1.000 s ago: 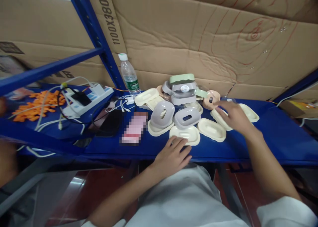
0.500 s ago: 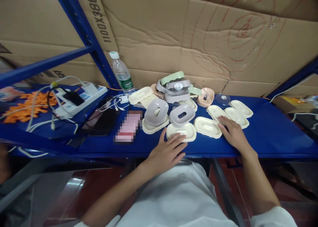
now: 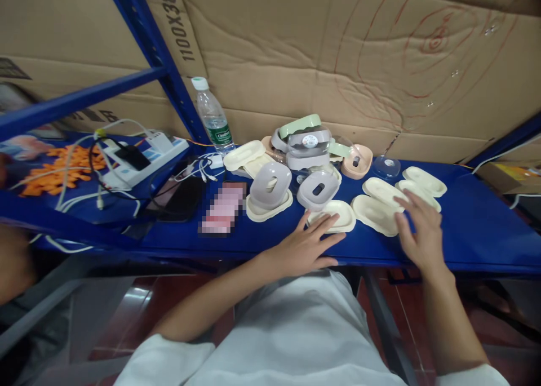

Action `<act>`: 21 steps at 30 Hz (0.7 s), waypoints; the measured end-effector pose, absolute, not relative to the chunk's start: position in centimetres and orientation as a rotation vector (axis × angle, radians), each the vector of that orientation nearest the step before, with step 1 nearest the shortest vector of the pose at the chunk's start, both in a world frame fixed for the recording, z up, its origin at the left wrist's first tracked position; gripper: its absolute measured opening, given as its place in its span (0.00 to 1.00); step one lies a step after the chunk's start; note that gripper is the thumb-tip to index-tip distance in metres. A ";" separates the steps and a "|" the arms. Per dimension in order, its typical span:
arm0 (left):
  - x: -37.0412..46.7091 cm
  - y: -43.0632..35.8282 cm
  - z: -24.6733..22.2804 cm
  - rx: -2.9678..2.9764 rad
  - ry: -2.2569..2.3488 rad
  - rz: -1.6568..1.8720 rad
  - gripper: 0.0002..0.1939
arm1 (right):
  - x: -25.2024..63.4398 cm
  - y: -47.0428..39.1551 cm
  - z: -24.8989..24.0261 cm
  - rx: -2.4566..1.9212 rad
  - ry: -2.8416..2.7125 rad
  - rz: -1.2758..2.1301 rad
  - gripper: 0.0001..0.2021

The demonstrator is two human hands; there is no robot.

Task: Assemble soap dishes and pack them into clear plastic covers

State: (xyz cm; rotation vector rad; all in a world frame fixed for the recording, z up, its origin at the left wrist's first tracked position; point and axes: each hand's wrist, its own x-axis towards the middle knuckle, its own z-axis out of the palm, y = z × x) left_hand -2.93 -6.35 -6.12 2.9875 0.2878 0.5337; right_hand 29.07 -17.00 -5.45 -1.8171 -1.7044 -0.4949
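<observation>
My left hand (image 3: 310, 245) lies with fingers spread over the front cream oval tray (image 3: 340, 217), its fingertips on the near left part. My right hand (image 3: 420, 228) is open at the right end of another cream tray (image 3: 376, 214), fingers apart and bent a little. Further cream trays (image 3: 425, 181) lie beyond it. Behind my left hand a grey oval piece with a slot (image 3: 318, 190) leans at the pile, and a second grey piece (image 3: 270, 185) rests on a cream tray (image 3: 269, 212). Grey, green (image 3: 300, 125) and peach (image 3: 357, 162) pieces are heaped behind.
A water bottle (image 3: 214, 121) stands behind the pile. Left are a pixelated pink phone (image 3: 224, 208), a black phone (image 3: 181, 199), a power strip (image 3: 146, 166), cables and orange pieces (image 3: 63, 169). Blue shelf posts (image 3: 147, 42) frame the table (image 3: 477, 228). Another person's blurred arm (image 3: 14, 265) shows at far left.
The view has shifted. My left hand has moved right, and the front cream tray has slid right, away from the left grey piece. My right hand has also moved right, its fingers more raised.
</observation>
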 end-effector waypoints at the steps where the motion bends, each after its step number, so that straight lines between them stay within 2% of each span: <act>1: -3.1 -6.4 -5.7 2.995 0.308 0.576 0.31 | 27.5 -17.2 -5.4 -1.772 -1.835 -0.420 0.24; 5: -6.1 -5.9 -4.4 2.969 0.778 0.825 0.23 | 23.3 -17.3 -6.5 -1.670 -2.160 -0.197 0.30; 8: -8.8 -4.6 -4.7 2.884 1.259 0.978 0.20 | 21.8 -16.8 -7.4 -1.646 -2.190 -0.156 0.28; 10: -9.9 -3.7 -5.5 2.852 1.369 0.986 0.19 | 20.9 -16.5 -7.5 -1.625 -2.176 -0.150 0.26; 16: -9.4 -4.4 -6.2 2.825 1.305 1.069 0.17 | 17.5 -16.2 -6.5 -1.350 -2.284 0.122 0.20; 18: -8.8 -5.7 -6.0 2.873 1.124 1.095 0.16 | 17.2 -15.5 -6.1 -1.311 -2.281 0.106 0.20; 21: -7.9 -7.4 -6.2 2.933 0.719 0.956 0.14 | 17.5 -13.3 -5.6 -1.374 -2.225 -0.072 0.23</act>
